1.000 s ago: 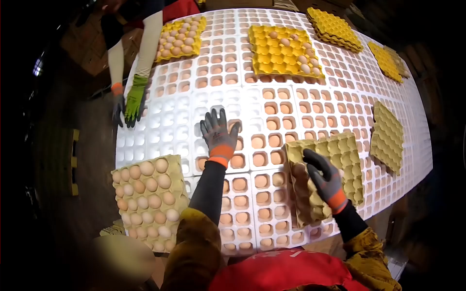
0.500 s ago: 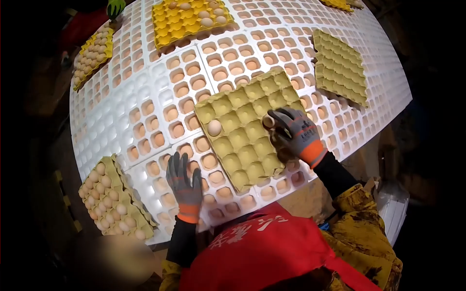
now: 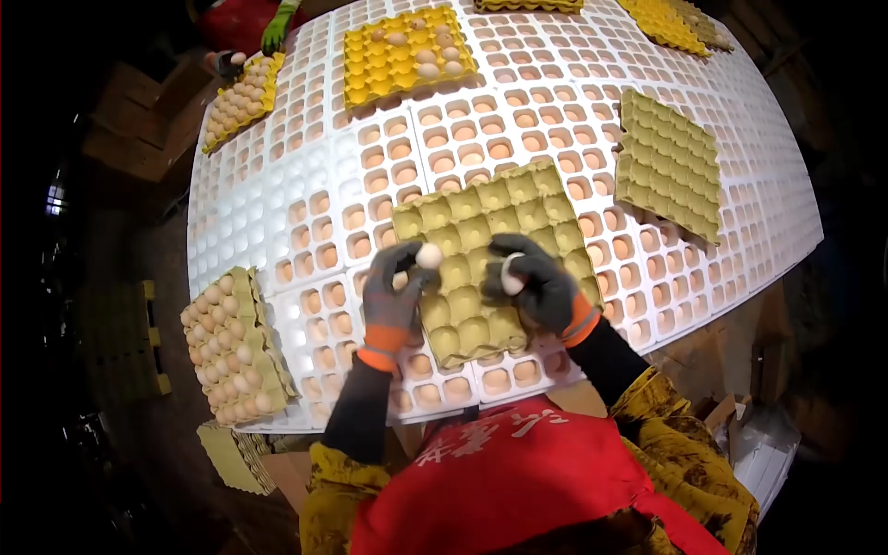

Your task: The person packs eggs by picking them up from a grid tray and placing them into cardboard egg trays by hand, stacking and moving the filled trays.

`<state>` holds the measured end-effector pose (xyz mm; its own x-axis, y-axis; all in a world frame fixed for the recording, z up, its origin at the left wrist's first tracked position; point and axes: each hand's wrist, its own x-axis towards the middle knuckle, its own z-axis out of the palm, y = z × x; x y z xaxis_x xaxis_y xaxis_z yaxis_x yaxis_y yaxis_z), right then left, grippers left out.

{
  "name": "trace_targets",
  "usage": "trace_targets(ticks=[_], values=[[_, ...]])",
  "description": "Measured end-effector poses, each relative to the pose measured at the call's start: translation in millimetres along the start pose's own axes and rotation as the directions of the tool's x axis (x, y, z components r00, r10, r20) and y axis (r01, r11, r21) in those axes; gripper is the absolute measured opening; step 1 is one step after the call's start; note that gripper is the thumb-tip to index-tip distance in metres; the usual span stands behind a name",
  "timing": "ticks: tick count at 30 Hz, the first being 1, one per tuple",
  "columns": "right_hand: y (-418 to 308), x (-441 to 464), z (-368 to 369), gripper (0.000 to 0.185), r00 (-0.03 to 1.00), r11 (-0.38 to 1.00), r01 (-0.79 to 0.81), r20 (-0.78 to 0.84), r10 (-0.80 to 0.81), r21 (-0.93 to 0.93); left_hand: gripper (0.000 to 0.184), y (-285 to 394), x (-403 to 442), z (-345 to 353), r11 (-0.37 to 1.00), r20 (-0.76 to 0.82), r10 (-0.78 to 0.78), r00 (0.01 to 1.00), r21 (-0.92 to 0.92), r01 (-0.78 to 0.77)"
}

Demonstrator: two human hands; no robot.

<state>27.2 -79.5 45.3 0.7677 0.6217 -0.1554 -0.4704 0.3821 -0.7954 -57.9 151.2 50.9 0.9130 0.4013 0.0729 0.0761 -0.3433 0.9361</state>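
Note:
My left hand (image 3: 390,298), in a grey glove with an orange cuff, closes on a pale egg (image 3: 428,256) at the left side of a tan pulp tray (image 3: 472,330). Over the middle of that tray, my right hand (image 3: 539,285) grips a whitish egg (image 3: 512,276) between thumb and fingers. The tan tray lies on white foam trays (image 3: 350,242) whose cells hold many brown eggs. No other egg shows clearly in the tan tray, though my hands cover part of it.
A tan tray full of eggs (image 3: 225,347) stands at the left edge. A bare tan tray (image 3: 668,166) lies at the right. Yellow trays (image 3: 367,69) rest farther back. At the back left, a co-worker's gloved hands (image 3: 275,32) are beside an egg-filled yellow tray (image 3: 242,104).
My left hand has moved up to the tan tray and closed on an egg. My right hand, with its egg, has shifted left and slightly down. The view has shifted.

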Motion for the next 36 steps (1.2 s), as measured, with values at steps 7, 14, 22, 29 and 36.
trace_targets(ticks=[7, 14, 22, 29, 36], values=[[8, 58, 29, 0.047, 0.983, 0.898, -0.136, 0.056, 0.174, -0.418, 0.058, 26, -31, 7, 0.991, -0.167, 0.001, 0.986, -0.132, -0.024], [-40, 224, 17, 0.04, 0.986, 0.915, 0.027, -0.142, -0.092, -0.402, 0.06, -83, -36, -43, 0.619, -0.163, 0.012, 0.987, 0.776, 0.121], [-39, 422, 23, 0.056, 0.959, 0.085, 0.025, 0.001, -0.282, -0.996, 0.07, -89, -37, -45, 0.646, -0.162, -0.047, 0.986, 0.748, 0.154], [-18, 507, 21, 0.035, 0.707, 0.166, 0.536, 0.332, -0.625, -0.828, 0.071, -93, -33, -49, 0.595, -0.157, -0.067, 0.985, 0.787, 0.166], [-53, 356, 4, 0.039, 0.799, 0.482, 0.472, 0.127, -0.588, -0.739, 0.07, -97, -33, -47, 0.61, -0.164, 0.003, 0.987, 0.782, 0.128]])
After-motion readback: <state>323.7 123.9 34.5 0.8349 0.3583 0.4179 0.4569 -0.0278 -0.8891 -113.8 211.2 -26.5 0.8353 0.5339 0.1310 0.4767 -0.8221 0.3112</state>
